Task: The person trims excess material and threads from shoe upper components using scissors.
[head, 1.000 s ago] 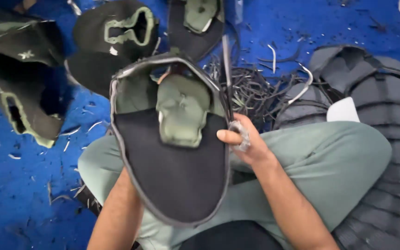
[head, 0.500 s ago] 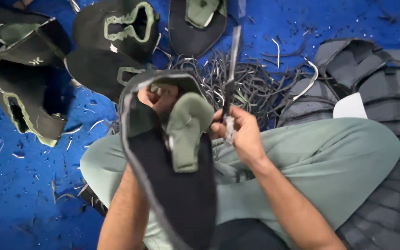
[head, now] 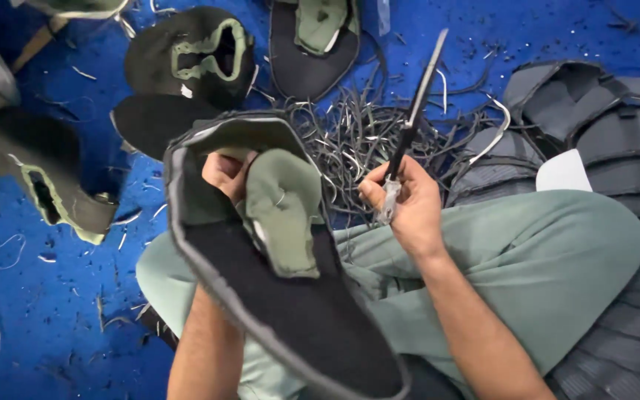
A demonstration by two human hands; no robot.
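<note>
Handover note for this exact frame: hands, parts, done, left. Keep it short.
Left hand: inside the black and green shoe upper, holding it up over the lap.
Right hand: closed on the scissors, blades pointing away, clear of the upper.
Trimmings pile lies on the blue floor ahead. More uppers lie beyond it; grey stack at right.
Done: cannot tell.
Left: likely edge trimming on the held upper.
</note>
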